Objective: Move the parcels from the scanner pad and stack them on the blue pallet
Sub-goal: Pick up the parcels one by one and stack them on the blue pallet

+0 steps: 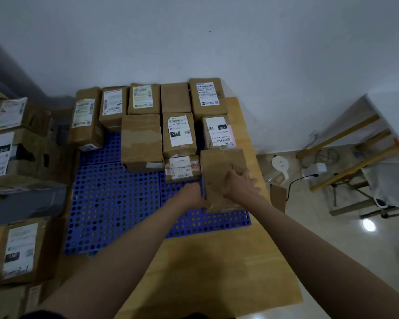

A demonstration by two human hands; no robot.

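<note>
Pale grey wall (194, 38) is being shown behind a light wooden table (212, 268), on which a blue perforated plastic pallet (111, 203) is lying flat. Brown cardboard parcels with white shipping labels are being stored in rows along the far part of the pallet: a back row of five, among them a tall labelled box at the right end (207, 97), and a nearer row that includes a plain taped carton (141, 141), a parcel labelled 032 (179, 134) and a parcel labelled 15H (218, 132). A small low parcel (182, 168) is being kept just in front of the 032 parcel.

A plain brown cardboard parcel (219, 166) is being held at the pallet's near right corner, just in front of the 15H parcel and beside the small low parcel. The left hand (191, 196) is being pressed against its left side, fingers together; whether they are curling beneath cannot be told. The right hand (241, 185) is being laid over its top and right edge, fingers slightly spread.

More labelled cartons (21, 252) are being stacked at the left. A white kettle (279, 165) is standing on the floor at the right.
</note>
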